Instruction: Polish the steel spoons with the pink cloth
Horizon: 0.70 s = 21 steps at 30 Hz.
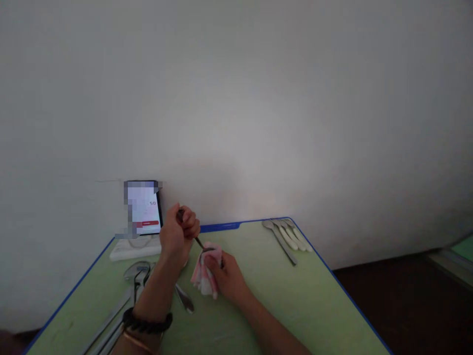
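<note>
My left hand [180, 229] is closed round the dark handle of a metal utensil [200, 242], held tilted above the table. The utensil's lower end rests in a pink and white cloth [205, 278], which covers its tip. My right hand [227, 276] pinches that cloth round the end, thumb on top. Beneath my left forearm lies another utensil, its metal handle [184, 299] pointing toward the near side.
A phone [144, 207] leans upright on a white stand [121, 250] at the back left. Large metal utensils [111, 320] lie at the left of the green table [236, 320]. Several spoons or forks, some white-handled [289, 239], lie at the back right. A wall stands behind.
</note>
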Available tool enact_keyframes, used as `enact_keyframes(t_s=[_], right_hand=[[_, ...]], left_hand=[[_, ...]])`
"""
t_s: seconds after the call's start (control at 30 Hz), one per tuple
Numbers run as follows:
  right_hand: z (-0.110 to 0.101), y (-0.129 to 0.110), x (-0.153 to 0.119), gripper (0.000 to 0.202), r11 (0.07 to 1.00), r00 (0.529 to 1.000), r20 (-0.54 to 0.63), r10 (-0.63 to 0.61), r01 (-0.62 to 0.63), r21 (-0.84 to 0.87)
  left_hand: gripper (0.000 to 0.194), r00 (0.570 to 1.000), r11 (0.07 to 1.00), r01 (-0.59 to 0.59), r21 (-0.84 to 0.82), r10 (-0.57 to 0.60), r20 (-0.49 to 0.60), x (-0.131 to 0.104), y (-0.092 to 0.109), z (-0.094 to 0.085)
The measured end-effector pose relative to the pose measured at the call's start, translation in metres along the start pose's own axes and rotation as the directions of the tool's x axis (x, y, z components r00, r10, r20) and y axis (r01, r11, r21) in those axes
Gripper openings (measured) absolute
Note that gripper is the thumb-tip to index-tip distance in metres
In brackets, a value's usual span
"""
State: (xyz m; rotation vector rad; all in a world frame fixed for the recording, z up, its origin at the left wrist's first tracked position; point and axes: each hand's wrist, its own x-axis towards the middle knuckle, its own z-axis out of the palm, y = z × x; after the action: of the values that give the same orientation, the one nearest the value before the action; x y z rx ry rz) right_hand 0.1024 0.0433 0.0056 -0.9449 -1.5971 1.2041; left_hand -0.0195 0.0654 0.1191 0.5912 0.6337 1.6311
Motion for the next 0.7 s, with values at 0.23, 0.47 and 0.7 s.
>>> enact_keyframes(t_s=[0.23,0.47,0.7], right_hand=[[0.003,-0.006,0.001,0.032,0.997,0.996,0.088,0.017,-0.010,-0.081],[0.007,-0.007,0.003,0.031,0.984,0.984,0.170,0.051,-0.020,-0.177],[0.013,-0.012,0.001,0.032,0.965,0.963,0.260,0.072,-0.001,-0.263]], left_hand=[[0.048,0.990,0.986,0.134,0.100,-0.137,0.019,0.011,0.005,-0.009],[0.042,0.985,0.966,0.130,0.226,-0.151,0.081,0.010,-0.004,-0.013],[0.045,0.906,0.856,0.232,0.461,-0.363,0.217,0.006,-0.020,-0.008]])
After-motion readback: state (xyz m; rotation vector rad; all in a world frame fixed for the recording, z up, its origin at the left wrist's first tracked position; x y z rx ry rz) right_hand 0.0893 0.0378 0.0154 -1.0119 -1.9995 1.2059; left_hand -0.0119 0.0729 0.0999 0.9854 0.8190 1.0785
